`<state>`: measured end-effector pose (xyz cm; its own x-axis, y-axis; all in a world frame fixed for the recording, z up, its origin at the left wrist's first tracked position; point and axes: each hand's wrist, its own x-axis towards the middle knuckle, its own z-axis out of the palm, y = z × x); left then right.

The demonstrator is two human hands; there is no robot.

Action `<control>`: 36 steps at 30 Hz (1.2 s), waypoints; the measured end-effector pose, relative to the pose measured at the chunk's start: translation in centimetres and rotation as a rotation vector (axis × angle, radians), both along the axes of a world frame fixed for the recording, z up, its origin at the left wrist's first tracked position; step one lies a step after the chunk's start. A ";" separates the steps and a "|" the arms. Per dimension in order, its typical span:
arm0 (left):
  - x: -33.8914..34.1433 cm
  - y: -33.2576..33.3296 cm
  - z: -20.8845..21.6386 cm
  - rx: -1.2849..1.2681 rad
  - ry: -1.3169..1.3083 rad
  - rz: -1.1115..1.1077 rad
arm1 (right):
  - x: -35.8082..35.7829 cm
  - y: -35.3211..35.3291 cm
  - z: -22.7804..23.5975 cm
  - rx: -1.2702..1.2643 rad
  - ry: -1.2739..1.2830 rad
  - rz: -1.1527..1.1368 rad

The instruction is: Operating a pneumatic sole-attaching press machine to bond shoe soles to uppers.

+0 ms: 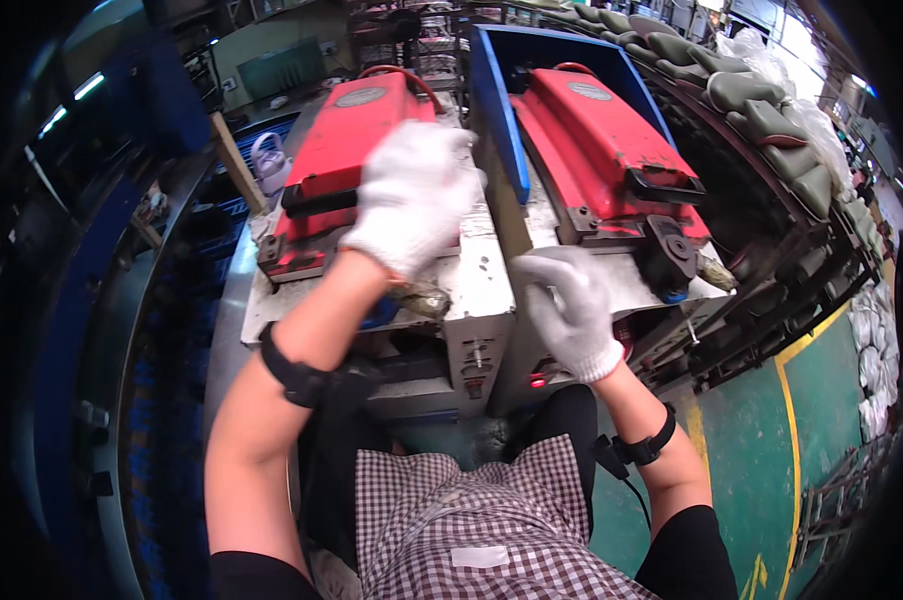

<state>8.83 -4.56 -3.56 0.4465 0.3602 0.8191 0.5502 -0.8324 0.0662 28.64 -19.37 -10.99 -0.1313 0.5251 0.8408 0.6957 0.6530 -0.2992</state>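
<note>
My left hand (416, 195), in a white knit glove, is raised over the front right part of the left red machine cover (339, 135). Motion smears its fingers, and I cannot tell whether it touches the cover. A black handle bar (316, 202) runs along that cover's front, partly behind the hand. My right hand (571, 312), gloved alike, is closed with its fingers curled, and nothing shows in it. It is in front of the right machine's white base, left of a black knob-like part (668, 255). The right red cover (606, 140) is down, its black handle (663, 187) facing me.
A blue guard (499, 110) surrounds the right machine's back and left side. Olive-green padded pieces (746, 92) line a rack at the right. Switches and a red light (538, 381) are on the machine fronts. A lilac object (269, 160) stands left; green floor (746, 440) has yellow lines.
</note>
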 end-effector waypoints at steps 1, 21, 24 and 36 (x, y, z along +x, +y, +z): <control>-2.7 0.3 0.5 -0.030 -0.013 0.129 | -2.0 0.3 0.2 -0.151 0.088 0.115; -7.9 3.7 2.0 -0.649 0.444 0.337 | -13.1 5.2 2.1 -0.614 -0.136 -0.030; -8.1 3.9 1.9 -0.620 0.441 0.307 | -13.1 5.1 2.1 -0.649 -0.133 -0.041; -7.9 3.8 1.3 -0.565 0.446 0.349 | -13.4 4.5 2.8 -0.680 -0.118 -0.088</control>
